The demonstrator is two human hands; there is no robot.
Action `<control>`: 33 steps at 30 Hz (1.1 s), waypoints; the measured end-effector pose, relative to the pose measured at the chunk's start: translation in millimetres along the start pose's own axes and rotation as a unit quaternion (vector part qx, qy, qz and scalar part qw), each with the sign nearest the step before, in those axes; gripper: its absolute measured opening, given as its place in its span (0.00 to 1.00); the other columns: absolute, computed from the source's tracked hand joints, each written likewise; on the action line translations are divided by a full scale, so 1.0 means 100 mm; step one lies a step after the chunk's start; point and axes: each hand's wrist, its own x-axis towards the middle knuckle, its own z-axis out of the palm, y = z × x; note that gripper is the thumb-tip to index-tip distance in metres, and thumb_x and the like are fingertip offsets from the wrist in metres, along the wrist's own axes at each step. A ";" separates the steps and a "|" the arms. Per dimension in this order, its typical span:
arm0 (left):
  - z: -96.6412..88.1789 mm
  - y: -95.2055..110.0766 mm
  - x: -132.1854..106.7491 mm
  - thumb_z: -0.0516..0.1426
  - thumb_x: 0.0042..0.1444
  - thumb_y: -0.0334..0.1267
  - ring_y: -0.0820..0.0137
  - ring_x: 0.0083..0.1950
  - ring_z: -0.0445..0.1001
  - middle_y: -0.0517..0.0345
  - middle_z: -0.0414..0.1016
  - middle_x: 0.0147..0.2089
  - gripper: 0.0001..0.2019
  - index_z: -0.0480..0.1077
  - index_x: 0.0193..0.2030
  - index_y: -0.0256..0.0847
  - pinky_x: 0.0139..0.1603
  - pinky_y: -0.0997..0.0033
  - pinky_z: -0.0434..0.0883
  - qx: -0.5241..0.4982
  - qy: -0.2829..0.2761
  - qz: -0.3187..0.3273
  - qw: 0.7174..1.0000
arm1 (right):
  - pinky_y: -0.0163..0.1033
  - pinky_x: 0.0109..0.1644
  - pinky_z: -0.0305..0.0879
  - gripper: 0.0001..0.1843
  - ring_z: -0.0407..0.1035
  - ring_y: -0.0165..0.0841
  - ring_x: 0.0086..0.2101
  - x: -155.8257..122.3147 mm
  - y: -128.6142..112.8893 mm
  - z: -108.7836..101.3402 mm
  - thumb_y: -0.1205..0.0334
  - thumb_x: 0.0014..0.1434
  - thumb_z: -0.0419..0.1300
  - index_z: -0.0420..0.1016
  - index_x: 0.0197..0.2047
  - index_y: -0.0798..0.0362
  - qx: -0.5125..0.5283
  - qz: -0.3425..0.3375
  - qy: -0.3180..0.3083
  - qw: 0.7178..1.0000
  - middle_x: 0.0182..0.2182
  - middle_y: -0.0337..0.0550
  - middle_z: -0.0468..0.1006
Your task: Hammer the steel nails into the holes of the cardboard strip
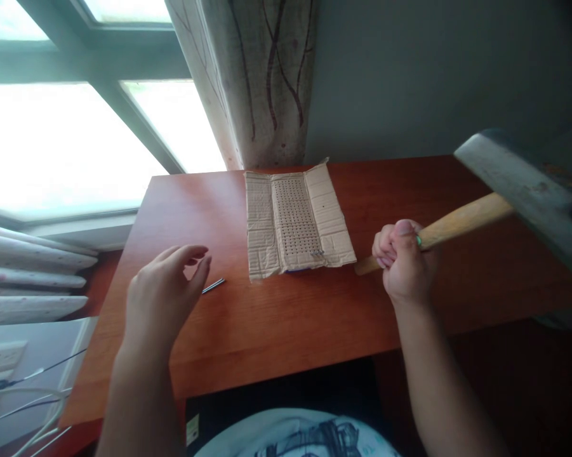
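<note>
My right hand (402,263) is closed round the wooden handle of a hammer (461,221), whose grey metal head (528,190) is raised up close to the camera at the right. My left hand (166,295) hovers open over the left of the red-brown table (290,317), fingers slightly curled and holding nothing. Just right of its fingertips a metal nail (213,285) lies on the table. In the middle sits a flattened piece of cardboard (298,219) with a grid of small holes, and a nail or two (317,252) near its front right.
A window (66,139) and a patterned curtain (261,76) stand behind the table, with a grey wall to the right. At the lower left are a wall socket (2,358), white cables and stacked white panels (28,273). My light shirt shows at the bottom edge.
</note>
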 end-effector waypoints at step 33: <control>0.10 -0.38 0.19 0.49 0.65 0.53 0.50 0.46 0.78 0.46 0.82 0.47 0.20 0.77 0.43 0.45 0.36 0.64 0.62 0.154 -0.182 -0.063 0.969 | 0.35 0.18 0.42 0.31 0.48 0.24 0.15 -0.04 -0.01 -0.01 0.45 0.66 0.63 0.54 0.20 0.49 -0.010 -0.012 0.002 1.000 0.14 0.29 0.52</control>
